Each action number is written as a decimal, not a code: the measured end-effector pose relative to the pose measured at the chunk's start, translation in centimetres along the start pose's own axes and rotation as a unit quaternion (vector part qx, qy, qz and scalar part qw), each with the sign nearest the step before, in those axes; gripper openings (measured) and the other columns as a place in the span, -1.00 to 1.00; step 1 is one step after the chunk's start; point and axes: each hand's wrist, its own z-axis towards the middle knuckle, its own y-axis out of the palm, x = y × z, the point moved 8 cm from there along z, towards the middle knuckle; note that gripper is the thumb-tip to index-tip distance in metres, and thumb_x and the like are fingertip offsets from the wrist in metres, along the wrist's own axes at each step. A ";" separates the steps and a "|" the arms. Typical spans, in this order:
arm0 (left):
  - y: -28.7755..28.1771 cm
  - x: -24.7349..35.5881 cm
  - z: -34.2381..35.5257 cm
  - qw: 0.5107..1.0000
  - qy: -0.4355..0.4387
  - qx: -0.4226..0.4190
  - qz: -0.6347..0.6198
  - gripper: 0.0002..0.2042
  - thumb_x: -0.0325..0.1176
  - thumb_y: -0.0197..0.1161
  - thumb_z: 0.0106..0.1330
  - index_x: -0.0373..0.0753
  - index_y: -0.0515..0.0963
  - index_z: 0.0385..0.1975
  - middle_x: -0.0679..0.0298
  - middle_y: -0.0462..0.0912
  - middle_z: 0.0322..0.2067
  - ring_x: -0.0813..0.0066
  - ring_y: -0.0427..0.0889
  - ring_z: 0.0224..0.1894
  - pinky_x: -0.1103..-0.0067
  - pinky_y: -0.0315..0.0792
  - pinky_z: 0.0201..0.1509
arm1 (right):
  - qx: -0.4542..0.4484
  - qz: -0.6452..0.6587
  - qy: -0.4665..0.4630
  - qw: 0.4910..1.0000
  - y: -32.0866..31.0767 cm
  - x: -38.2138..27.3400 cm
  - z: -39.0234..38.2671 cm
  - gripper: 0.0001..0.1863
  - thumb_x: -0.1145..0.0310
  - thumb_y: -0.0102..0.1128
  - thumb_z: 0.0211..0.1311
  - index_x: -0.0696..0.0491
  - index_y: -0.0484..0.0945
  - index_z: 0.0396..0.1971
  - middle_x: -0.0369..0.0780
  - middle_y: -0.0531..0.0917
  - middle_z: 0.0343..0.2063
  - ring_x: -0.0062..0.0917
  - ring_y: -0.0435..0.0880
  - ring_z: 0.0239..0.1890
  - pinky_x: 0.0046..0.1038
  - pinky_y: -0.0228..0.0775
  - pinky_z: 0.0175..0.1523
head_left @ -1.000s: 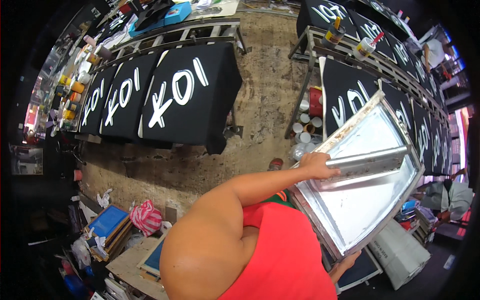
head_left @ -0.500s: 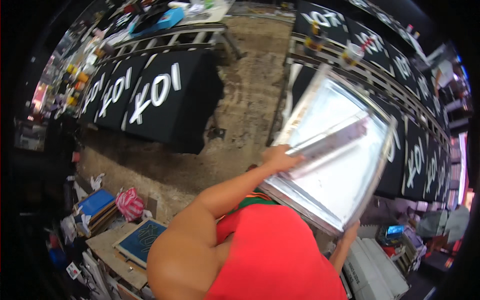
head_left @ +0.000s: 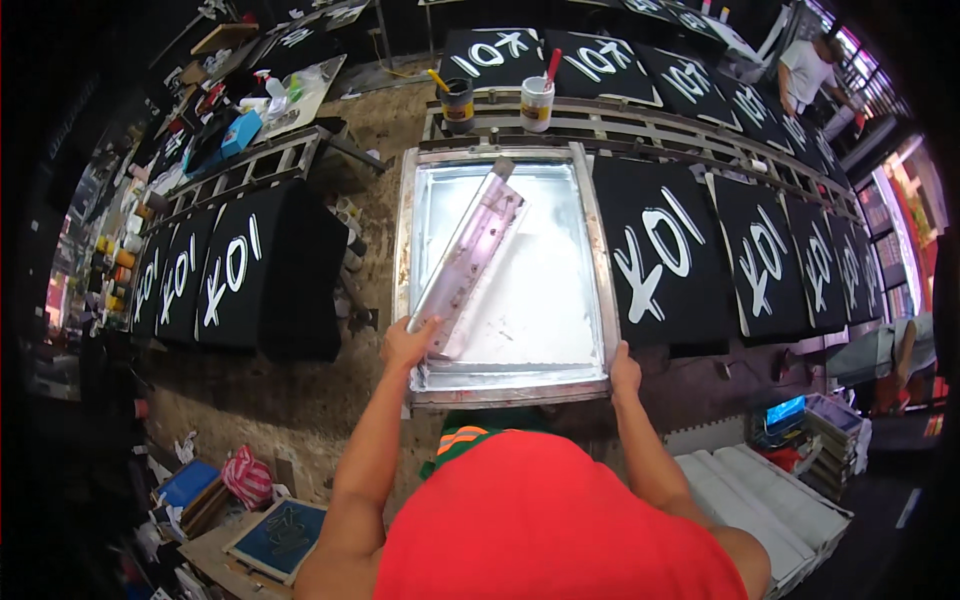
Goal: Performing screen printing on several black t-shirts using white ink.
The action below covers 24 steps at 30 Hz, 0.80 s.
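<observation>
Swings screen frame [head_left: 593, 250] from rightward slant to nearly square, just beside a black printed cloth [head_left: 660, 250]; seems to line it up with the row. Clasps squeegee [head_left: 475, 260] near end at frame's left edge with left hand [head_left: 408, 345]; grasps near-right corner with right hand [head_left: 626, 370]. See apparent white ink [head_left: 545, 275] inside frame, yellow stick [head_left: 437, 79] in dark tub [head_left: 458, 115], red stick [head_left: 553, 65] in white tub [head_left: 537, 108]; cannot tell fill.

On the black cloth pieces [head_left: 690, 300] to my right I see big white lettering [head_left: 641, 285], the same few characters on each. The left-hand cloths [head_left: 232, 265] carry it too; on the far cloths [head_left: 490, 62] it stands upside down to me. Thin strokes mark a blue framed panel [head_left: 285, 533]. Labels [head_left: 458, 114] on the two jars [head_left: 536, 106] are too small for me to read.
</observation>
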 end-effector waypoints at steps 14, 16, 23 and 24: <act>0.8 3.2 8.3 0.999 0.031 -0.027 0.017 -0.19 0.46 0.34 0.02 -0.17 0.71 0.02 -0.10 0.75 -0.08 -0.06 0.71 0.05 0.18 0.52 0.12 | 0.089 0.073 -0.029 0.993 1.0 -5.7 0.8 -0.27 -0.22 -0.11 0.44 0.22 0.63 0.02 0.19 0.64 0.05 0.07 0.57 0.20 -0.14 0.35 0.30; 1.3 0.7 10.0 0.999 0.034 -0.006 0.022 -0.19 0.47 0.33 0.02 -0.16 0.72 0.02 -0.11 0.75 -0.07 -0.07 0.71 0.05 0.17 0.52 0.13 | 0.093 0.041 -0.069 0.992 1.5 -5.6 1.8 -0.31 -0.20 -0.07 0.43 0.19 0.65 0.00 0.17 0.64 0.01 0.07 0.58 0.17 -0.14 0.35 0.30; 4.0 -1.0 10.8 0.997 0.011 -0.075 0.024 -0.20 0.48 0.34 0.00 -0.13 0.73 -0.01 -0.06 0.76 -0.08 -0.06 0.71 0.06 0.16 0.51 0.15 | 0.132 -0.076 -0.049 0.987 3.6 -4.7 2.4 -0.36 -0.21 -0.01 0.38 0.09 0.73 -0.08 0.13 0.65 -0.01 0.12 0.58 0.13 -0.05 0.36 0.27; 3.9 -0.8 10.7 0.997 0.002 -0.073 0.032 -0.21 0.46 0.36 0.00 -0.16 0.73 -0.02 -0.04 0.77 -0.11 0.00 0.73 0.04 0.18 0.51 0.15 | 0.131 -0.081 -0.045 0.987 3.6 -4.6 2.5 -0.36 -0.21 -0.01 0.38 0.09 0.73 -0.08 0.13 0.65 -0.01 0.12 0.58 0.13 -0.05 0.36 0.27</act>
